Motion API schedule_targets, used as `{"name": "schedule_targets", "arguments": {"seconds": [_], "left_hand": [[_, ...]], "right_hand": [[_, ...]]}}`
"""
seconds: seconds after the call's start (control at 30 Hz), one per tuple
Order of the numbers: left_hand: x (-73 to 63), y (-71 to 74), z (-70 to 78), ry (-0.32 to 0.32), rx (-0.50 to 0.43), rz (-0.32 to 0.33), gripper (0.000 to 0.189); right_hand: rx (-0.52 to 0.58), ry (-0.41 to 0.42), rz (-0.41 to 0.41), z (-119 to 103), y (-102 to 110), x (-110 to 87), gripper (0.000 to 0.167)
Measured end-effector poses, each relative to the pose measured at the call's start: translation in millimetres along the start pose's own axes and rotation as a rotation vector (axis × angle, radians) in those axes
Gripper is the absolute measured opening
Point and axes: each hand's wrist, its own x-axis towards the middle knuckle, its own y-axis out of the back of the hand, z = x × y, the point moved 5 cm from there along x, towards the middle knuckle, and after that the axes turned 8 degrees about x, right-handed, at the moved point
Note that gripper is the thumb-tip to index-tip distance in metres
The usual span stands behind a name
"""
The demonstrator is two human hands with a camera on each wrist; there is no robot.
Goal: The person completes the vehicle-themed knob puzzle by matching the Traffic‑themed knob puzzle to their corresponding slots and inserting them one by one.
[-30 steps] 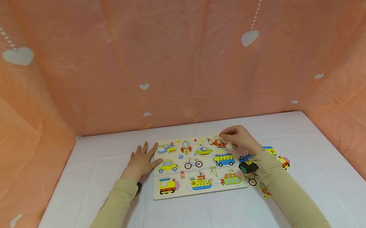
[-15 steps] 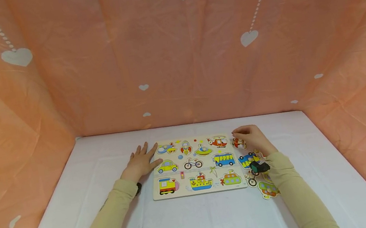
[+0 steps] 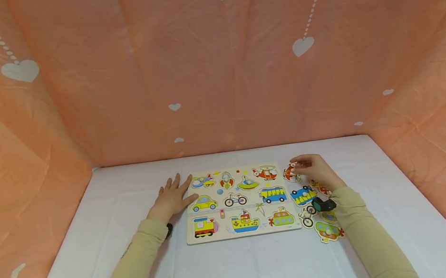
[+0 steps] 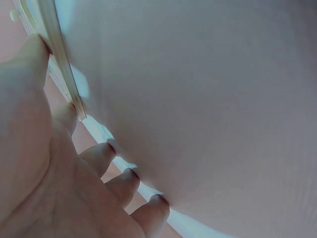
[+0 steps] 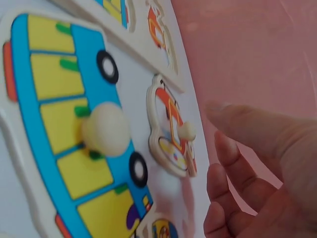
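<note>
A wooden puzzle board (image 3: 212, 211) with vehicle pictures lies flat on the table. My left hand (image 3: 170, 199) has its fingers spread at the board's left edge; in the left wrist view, thumb and forefinger touch that edge (image 4: 63, 64). Just off the board's upper right corner lies a red helicopter puzzle piece (image 3: 289, 173). My right hand (image 3: 317, 168) hovers beside it. In the right wrist view, a gap shows between the thumb (image 5: 242, 121) and the knob of the helicopter piece (image 5: 168, 134), and the loosely bent fingers hold nothing.
Right of the board are a bus piece (image 3: 298, 197), a bicycle piece (image 3: 306, 219) and a submarine piece (image 3: 326, 231). More pieces are partly hidden under the right forearm. Orange cloth with hearts (image 3: 212, 64) encloses the white table (image 3: 234, 272).
My right hand has moved right, from the board's upper right corner past the helicopter piece. More of the loose pieces show as the forearm shifts right. The left hand stays put.
</note>
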Motion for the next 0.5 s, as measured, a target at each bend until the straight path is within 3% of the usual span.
{"name": "schedule_targets", "arguments": {"seconds": [0.5], "left_hand": [[1.4, -1.8, -1.6, -0.003, 0.005, 0.01, 0.074]], "right_hand": [[-0.037, -0.024, 0.015, 16, 5, 3.2, 0.036]]}}
